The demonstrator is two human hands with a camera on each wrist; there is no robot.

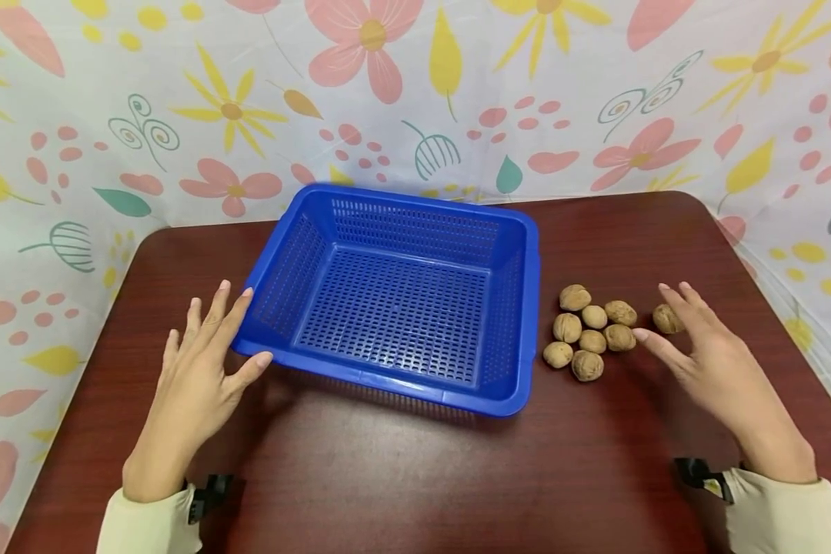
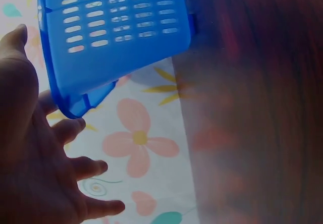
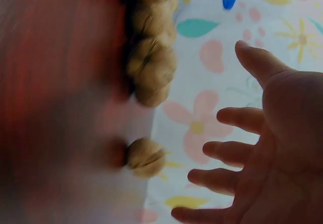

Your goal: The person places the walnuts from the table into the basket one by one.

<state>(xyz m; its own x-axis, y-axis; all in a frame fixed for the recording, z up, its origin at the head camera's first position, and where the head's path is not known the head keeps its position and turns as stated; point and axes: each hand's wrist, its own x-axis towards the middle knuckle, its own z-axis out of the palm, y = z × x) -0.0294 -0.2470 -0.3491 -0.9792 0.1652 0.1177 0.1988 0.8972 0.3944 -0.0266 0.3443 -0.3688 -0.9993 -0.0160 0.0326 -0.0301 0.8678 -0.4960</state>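
Observation:
A blue perforated plastic basket (image 1: 395, 377) stands on the dark wooden table, with nothing inside it. My left hand (image 1: 197, 377) is at the basket's near left corner, fingers spread and thumb beside the rim; whether it touches the rim I cannot tell. The left wrist view shows that hand (image 2: 45, 153) with loose fingers below the basket's corner (image 2: 121, 57). Several walnuts (image 1: 587, 365) lie grouped right of the basket. My right hand (image 1: 723, 369), fingers apart and holding nothing, hovers by a single walnut (image 1: 667, 318), which it partly hides in the head view. The right wrist view shows this walnut (image 3: 146, 158) apart from the group.
A floral cloth (image 1: 415, 100) hangs behind the table and along its sides. The brown table (image 1: 415, 477) has rounded far corners. Black straps (image 1: 211, 496) circle both wrists over light sleeves.

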